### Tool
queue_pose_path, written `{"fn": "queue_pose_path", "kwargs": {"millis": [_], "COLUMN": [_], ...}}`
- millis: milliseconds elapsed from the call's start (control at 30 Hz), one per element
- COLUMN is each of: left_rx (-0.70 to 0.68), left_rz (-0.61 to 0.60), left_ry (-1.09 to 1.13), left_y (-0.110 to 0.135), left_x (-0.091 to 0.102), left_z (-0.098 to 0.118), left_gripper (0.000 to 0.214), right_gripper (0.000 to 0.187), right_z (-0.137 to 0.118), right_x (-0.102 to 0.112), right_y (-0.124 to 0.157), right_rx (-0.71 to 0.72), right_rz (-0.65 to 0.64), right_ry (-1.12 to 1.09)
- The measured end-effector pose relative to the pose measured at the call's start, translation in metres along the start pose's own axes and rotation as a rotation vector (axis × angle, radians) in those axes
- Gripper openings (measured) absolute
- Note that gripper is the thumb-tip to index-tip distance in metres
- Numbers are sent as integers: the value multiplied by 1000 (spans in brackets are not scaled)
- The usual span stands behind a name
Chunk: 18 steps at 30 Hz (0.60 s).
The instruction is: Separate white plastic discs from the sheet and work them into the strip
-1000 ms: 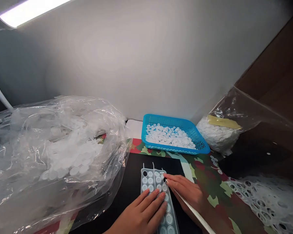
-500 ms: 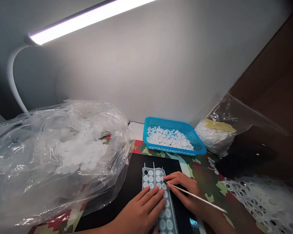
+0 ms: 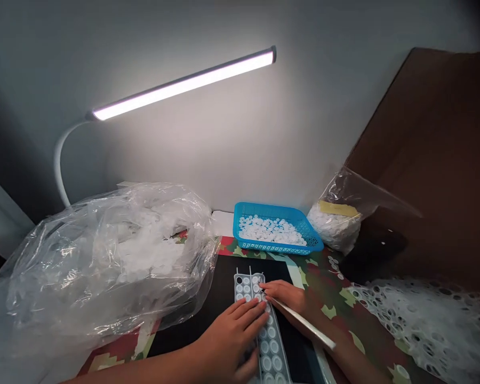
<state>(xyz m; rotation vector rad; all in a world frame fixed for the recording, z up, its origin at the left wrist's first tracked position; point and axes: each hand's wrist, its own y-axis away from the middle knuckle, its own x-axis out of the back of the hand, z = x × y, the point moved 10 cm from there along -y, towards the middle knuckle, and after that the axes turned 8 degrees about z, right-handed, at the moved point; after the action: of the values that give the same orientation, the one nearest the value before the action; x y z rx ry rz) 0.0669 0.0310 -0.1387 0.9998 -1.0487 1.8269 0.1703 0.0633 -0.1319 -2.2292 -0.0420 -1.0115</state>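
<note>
A long, pale grey panel (image 3: 280, 336) with rows of round white pieces lies on a black mat (image 3: 188, 322). Across its middle, my left hand (image 3: 234, 333) rests flat with fingers stretched out, covering part of the rows. My right hand (image 3: 288, 296) pinches a slim white stick (image 3: 304, 322) near its dark tip, at the panel's upper right rows. The stick's other end slants down to the right. At the panel's top left corner one round spot looks dark, without a white piece. The exact contact of the tip is too small to make out.
Behind the panel stands a blue basket (image 3: 278, 246) of small white discs. A large clear plastic bag (image 3: 84, 277) spreads on the left. On the right are a tied bag of white pieces (image 3: 336, 229) and a heap of perforated white sheets (image 3: 432, 325). A lit lamp (image 3: 184, 85) hangs above.
The view has shifted, so more of the lamp shows. My left hand stays flat on the panel. My right hand keeps the stick at the upper rows, its angle slightly steeper.
</note>
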Motion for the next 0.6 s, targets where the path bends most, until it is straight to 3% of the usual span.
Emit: {"fn": "queue_pose_path", "kwargs": {"millis": [600], "left_rx": [35], "left_rz": [98], "left_ry": [-132], "left_y": [9], "left_x": [5], "left_z": [14], "left_gripper": [50], "right_gripper": [21], "right_z": [-7], "right_x": [27], "right_y": [4], "right_rx": [-271], "right_rz": [162], "right_ry": [-156]}}
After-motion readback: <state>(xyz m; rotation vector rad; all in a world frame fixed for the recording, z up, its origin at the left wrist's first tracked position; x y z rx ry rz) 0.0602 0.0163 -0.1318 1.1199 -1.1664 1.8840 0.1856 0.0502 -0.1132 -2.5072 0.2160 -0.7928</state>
